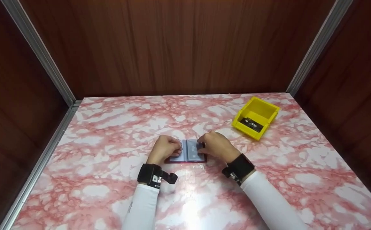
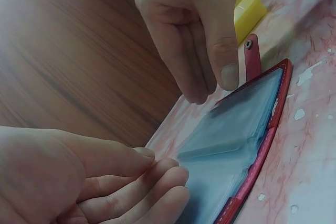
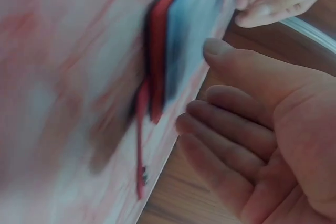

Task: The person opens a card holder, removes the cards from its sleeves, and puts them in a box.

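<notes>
A red card holder point(image 1: 188, 162) lies open on the table, its clear sleeves facing up. Faint "Vip" lettering shows through the right-hand sleeve point(image 1: 191, 156), on a card inside it. My left hand point(image 1: 165, 148) is at the holder's left page, fingers loosely bent and the thumb near the index finger; nothing shows between them. Over the right edge hovers my right hand point(image 1: 217, 146), its thumb and fingers apart in the right wrist view, holding nothing. In the left wrist view a red strap point(image 2: 252, 59) with a metal snap sticks out past the cover.
A yellow bin point(image 1: 270, 123) stands at the back right, with black "Vip" cards point(image 1: 251, 124) inside. The table point(image 1: 108, 191) has a red and white marbled top. Brown wood-look panels point(image 1: 179, 48) close in the back and both sides.
</notes>
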A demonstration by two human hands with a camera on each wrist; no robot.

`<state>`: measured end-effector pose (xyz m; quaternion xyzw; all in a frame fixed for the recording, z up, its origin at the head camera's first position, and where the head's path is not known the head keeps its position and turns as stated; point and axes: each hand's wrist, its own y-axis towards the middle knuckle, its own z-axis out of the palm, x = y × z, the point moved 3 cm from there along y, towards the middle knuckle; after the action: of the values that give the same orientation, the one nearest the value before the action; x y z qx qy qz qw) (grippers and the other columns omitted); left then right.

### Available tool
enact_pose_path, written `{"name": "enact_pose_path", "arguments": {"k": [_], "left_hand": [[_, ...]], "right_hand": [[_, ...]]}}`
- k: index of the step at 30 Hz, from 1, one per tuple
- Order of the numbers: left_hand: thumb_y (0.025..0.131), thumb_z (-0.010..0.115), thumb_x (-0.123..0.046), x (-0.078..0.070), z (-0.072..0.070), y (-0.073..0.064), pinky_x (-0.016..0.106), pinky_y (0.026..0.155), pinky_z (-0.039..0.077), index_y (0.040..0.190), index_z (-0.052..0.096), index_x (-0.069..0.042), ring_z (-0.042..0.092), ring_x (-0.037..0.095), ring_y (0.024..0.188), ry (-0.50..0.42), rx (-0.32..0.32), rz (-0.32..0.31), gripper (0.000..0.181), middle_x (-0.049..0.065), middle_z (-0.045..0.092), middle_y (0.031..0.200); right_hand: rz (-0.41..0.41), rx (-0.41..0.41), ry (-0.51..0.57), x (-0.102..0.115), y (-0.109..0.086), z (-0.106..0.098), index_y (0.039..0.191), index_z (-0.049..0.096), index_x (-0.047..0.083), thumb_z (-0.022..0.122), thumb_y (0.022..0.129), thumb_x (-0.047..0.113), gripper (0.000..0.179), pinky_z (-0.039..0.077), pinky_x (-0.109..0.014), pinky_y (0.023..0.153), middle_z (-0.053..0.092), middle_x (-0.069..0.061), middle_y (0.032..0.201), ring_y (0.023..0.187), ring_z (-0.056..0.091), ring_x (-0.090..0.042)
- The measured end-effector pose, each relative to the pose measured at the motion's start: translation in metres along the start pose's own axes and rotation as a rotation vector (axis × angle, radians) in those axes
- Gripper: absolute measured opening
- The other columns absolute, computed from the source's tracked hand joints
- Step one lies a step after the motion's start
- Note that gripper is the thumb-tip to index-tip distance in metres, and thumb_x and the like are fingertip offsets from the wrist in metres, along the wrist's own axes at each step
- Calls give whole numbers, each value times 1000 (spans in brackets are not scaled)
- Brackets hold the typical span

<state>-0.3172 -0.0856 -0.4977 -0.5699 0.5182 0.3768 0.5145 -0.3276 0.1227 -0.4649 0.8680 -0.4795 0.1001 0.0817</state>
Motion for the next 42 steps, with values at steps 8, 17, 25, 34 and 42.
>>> {"name": "enact_pose_path", "arguments": {"k": [8, 17, 25, 34, 42], "left_hand": [[97, 67, 3, 3, 5, -1, 20, 62, 63, 100, 77, 10, 70, 12, 68, 5, 28, -21, 12, 6, 72, 76], [97, 69, 1, 5, 9, -1, 22, 64, 65, 100, 78, 10, 70, 12, 68, 46, 40, -15, 13, 7, 74, 77], [96, 68, 2, 4, 6, -2, 20, 64, 63, 100, 77, 10, 69, 12, 68, 27, 34, -18, 13, 6, 71, 74], [96, 67, 3, 5, 4, -2, 19, 63, 62, 97, 77, 10, 69, 11, 67, 35, 31, -13, 12, 5, 72, 73], [96, 68, 2, 6, 2, 0, 18, 63, 62, 94, 78, 7, 69, 10, 67, 67, 16, -14, 12, 4, 72, 73]], "right_hand": [[46, 15, 15, 0, -3, 5, 100, 84, 9, 91, 89, 18, 16, 54, -35, 73, 77, -4, 87, 76, 58, -16], [-29, -21, -31, 5, -9, 8, 106, 85, 8, 88, 91, 13, 16, 62, -40, 75, 82, -9, 96, 79, 67, -17], [-43, 4, -29, 1, -7, 3, 110, 85, 8, 88, 91, 13, 20, 62, -42, 81, 83, -8, 99, 82, 67, -18], [-94, 13, -26, 0, -6, 4, 108, 85, 9, 87, 93, 14, 16, 62, -44, 84, 84, -7, 100, 83, 69, -18], [-100, 22, -39, 3, -2, 7, 114, 85, 8, 84, 94, 11, 20, 64, -44, 83, 84, -9, 103, 85, 71, -20]]}}
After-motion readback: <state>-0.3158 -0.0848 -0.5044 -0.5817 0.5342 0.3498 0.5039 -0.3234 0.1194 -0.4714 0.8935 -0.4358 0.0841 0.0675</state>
